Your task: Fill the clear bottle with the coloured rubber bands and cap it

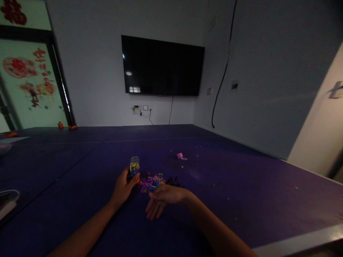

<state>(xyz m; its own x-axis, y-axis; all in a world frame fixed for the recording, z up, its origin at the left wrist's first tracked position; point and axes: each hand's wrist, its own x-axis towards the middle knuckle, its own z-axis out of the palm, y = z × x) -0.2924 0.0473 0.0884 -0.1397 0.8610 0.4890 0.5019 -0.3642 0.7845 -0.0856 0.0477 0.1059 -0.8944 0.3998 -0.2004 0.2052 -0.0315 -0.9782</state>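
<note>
My left hand (123,186) is closed around a small clear plastic container (134,163), which stands upright with yellow, blue and other coloured bits inside. Just right of it, a loose pile of small colourful loops, like little elastic bands (150,182), lies on the dark blue surface. My right hand (164,197) is at the near right side of this pile, palm turned partly up and fingers stretched out, with nothing visible in it. Behind my right wrist sits a cluster of small black pieces (174,182), partly hidden by the hand.
A pink cap-like piece with a loop (179,156) lies farther back on the blue surface (235,185), among scattered white specks. A white object (9,207) is at the left edge. Small orange items (60,125) sit at the far left, and a television (163,66) hangs on the wall.
</note>
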